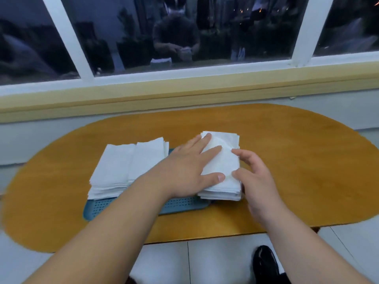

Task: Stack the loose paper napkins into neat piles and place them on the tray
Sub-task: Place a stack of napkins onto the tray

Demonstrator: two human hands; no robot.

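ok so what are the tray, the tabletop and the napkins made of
Tray: looks like moulded plastic, matte blue, with a regular grid of small holes.
Tabletop: wood or wood-look laminate, orange-brown, smooth with a low sheen; the grain is too blurred to settle which.
Napkins: thin white paper, soft and matte, with many layered sheet edges showing at the sides of the piles.

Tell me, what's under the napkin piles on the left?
A blue perforated tray on the wooden table. Its middle is hidden by the napkin piles and left hand.
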